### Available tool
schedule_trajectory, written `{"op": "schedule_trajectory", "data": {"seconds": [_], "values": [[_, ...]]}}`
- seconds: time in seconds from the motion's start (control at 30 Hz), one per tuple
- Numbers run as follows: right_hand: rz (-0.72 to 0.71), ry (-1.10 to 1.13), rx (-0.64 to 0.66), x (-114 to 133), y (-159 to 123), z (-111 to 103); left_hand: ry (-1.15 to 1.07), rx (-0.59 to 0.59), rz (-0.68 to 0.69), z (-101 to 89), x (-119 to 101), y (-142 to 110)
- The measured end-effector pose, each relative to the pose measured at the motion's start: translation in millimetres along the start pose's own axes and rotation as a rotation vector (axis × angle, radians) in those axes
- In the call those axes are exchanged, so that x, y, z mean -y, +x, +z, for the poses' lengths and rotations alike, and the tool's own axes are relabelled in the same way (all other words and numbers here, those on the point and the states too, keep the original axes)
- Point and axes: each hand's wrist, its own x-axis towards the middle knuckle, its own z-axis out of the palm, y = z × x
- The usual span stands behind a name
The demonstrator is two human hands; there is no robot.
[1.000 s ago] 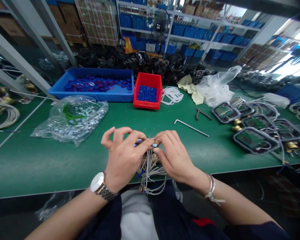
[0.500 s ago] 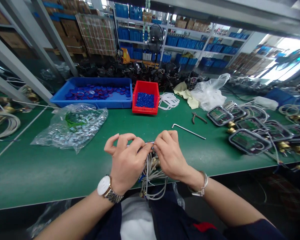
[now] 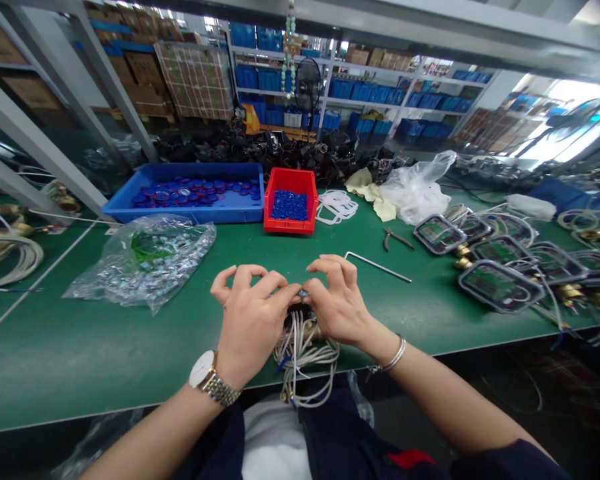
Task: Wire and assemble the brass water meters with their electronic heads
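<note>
My left hand (image 3: 253, 323), with a wristwatch above it, is closed in a pinch over the front of the bench. Opposite it, my right hand (image 3: 339, 303) pinches with thumb and index finger while its other fingers are raised. A tiny bluish-grey piece (image 3: 303, 293) shows where the fingertips meet; its kind is too small to tell. Directly beneath lies a dark unit, mostly hidden by my hands, with a coiled bundle of grey cables (image 3: 307, 363) spilling over the bench edge. Some brass-coloured metal shows among the cables.
Behind my hands stand a blue tray (image 3: 180, 215) of blue discs and a red bin (image 3: 289, 225) of small blue parts. A plastic bag (image 3: 180, 267) lies left. Rightward are a hex key (image 3: 380, 267), pliers (image 3: 399, 239) and several clear-cased circuit units (image 3: 500, 285).
My right hand's outer fingers have lifted and spread away from the pinch. More of the cable bundle shows below. The view has shifted slightly.
</note>
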Motion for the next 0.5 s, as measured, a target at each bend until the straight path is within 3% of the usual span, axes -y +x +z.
{"op": "schedule_trajectory", "data": {"seconds": [0.07, 0.17, 0.33, 0.5], "values": [[0.030, -0.001, 0.030, -1.3, 1.4, -0.3, -0.012, 0.004, 0.008, 0.1, 1.0, 2.5], [0.207, 0.174, 0.153, -1.7, 6.0, -1.6, 0.016, -0.044, 0.011, 2.5, 2.3, 4.7], [0.058, 0.014, 0.052, -2.3, 8.6, -2.9, -0.034, 0.055, -0.018, 7.5, 5.8, 7.4], [0.196, 0.144, 0.111, -4.1, 5.5, 3.0, -0.014, -0.003, -0.038, 10.5, 7.7, 7.3]]}}
